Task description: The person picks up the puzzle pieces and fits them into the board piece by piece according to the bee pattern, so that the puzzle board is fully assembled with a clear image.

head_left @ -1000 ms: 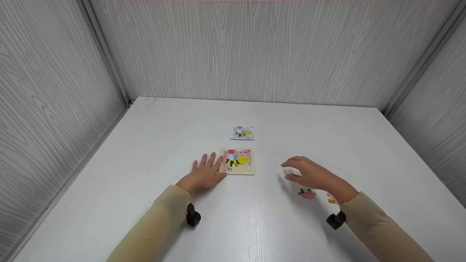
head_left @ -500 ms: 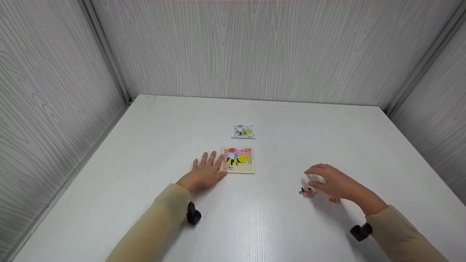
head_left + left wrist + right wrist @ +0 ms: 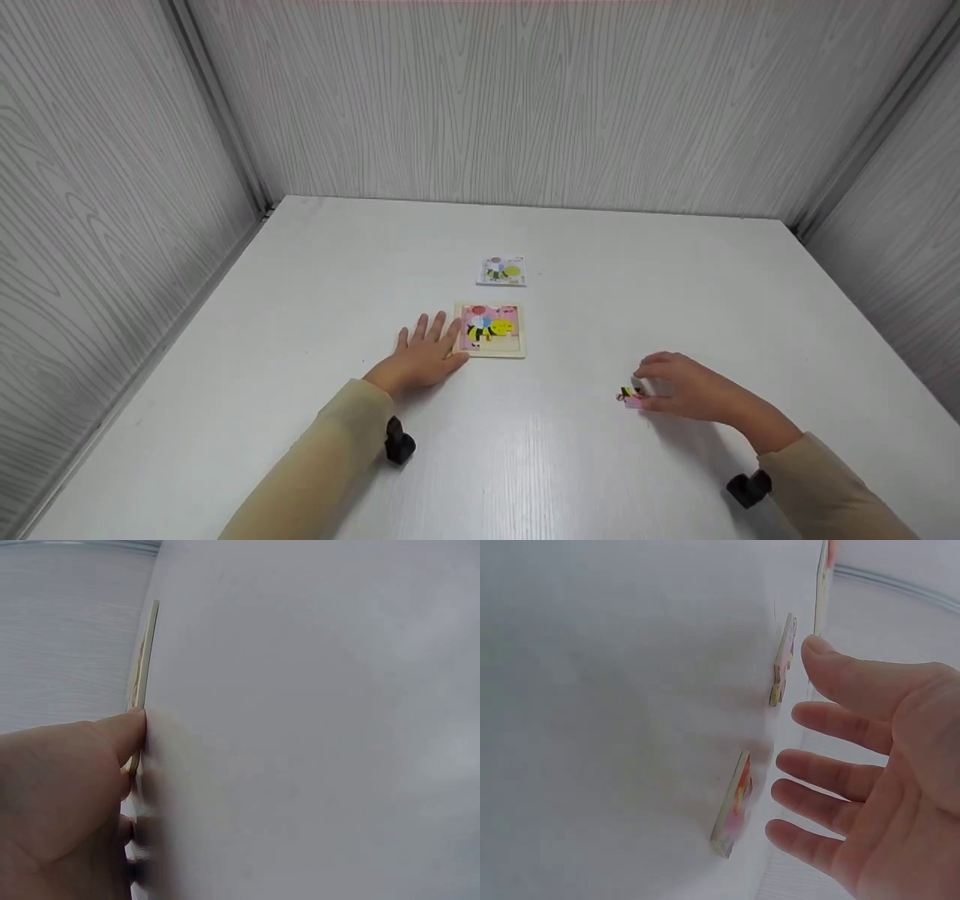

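My left hand [image 3: 421,361] lies with spread, straight fingers at the left side of a square wooden jigsaw tray [image 3: 523,341]. The tray holds a pink picture of a yellow and black bee, with a bare gap at its lower right. In the left wrist view the thumb touches the tray's edge [image 3: 150,652]. My right hand [image 3: 691,386] hovers over a bee-striped jigsaw piece [image 3: 631,398], thumb and fingers apart around it. The right wrist view shows a second, pink and orange jigsaw piece [image 3: 733,806] below the fingers; the hand hides it in the head view.
A small square card [image 3: 502,271] with the same bee picture lies beyond the tray. The white table [image 3: 337,465] is enclosed by pale wood-grain panels [image 3: 495,105] at the back and both sides.
My right hand has moved right and down from beside the tray to the striped jigsaw piece, covering the other piece. The left hand stays where it was.
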Motion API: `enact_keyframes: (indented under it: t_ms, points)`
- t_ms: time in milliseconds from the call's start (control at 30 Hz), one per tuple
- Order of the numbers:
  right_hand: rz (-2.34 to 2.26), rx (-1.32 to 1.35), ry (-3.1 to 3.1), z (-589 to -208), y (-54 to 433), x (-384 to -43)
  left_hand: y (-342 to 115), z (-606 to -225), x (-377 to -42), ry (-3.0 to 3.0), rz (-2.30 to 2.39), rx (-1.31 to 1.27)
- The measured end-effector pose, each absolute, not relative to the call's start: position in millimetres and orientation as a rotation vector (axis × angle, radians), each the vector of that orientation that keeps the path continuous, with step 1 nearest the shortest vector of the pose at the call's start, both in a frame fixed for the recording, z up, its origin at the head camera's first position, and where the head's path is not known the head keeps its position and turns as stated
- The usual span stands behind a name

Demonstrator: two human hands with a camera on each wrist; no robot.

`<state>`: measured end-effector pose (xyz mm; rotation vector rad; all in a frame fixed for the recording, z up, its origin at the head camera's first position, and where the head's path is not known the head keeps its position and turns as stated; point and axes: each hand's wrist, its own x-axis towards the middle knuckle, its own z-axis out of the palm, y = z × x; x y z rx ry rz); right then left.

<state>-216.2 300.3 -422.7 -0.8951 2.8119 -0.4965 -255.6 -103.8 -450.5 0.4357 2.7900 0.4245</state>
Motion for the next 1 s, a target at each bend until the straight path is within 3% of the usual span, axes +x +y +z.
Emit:
enact_keyframes:
  t_ms: [1000]
  points:
    - [-0.513, -1.021, 2.833, -427.7, 292.5, -216.2, -104.1, -447.9, -252.8, 2.790, 0.417, 0.427]
